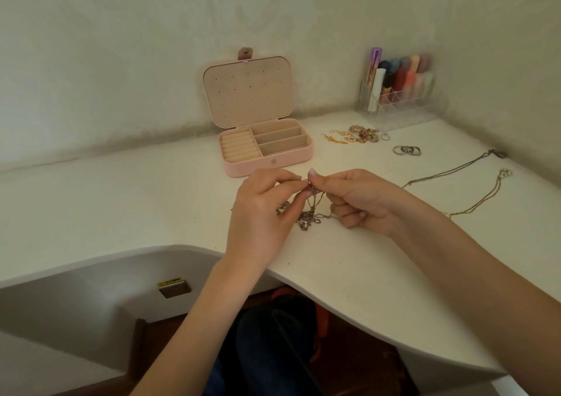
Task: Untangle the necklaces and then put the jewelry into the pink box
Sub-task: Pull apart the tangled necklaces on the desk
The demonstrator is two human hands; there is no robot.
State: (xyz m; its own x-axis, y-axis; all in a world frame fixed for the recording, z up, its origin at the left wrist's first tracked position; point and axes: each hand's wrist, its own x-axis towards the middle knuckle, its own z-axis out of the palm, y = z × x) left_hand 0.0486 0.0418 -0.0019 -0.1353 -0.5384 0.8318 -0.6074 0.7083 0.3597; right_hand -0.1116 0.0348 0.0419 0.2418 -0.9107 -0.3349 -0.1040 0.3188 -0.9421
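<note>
untangling step, knot still in my fingers

i'm on the first half of the task. my left hand (261,210) and right hand (361,201) both pinch the tangled necklaces (309,210) at the top of the knot, fingertips almost meeting, rest of the chain clump hanging down onto the desk (121,201) between my palms. both grips are clamped on chain, not loose.

next move, my guess: ease one strand out of the knot with small pulls apart, no yanking (thin chain tightens quick). hard to see which loop goes where, too small and blurred.

pink box (267,150) sits open just behind my hands, lid up, ring rolls at left and three long slots at right, nothing in it yet as far as i can see.

around: two loose chains (473,183) laid out to my right, look already free. rings (406,150) and a pile of earrings (358,136) further back right, near a clear organizer (400,104) with lipsticks. nothing blocks the way to the box; loose chains near my right forearm could get dragged.
</note>
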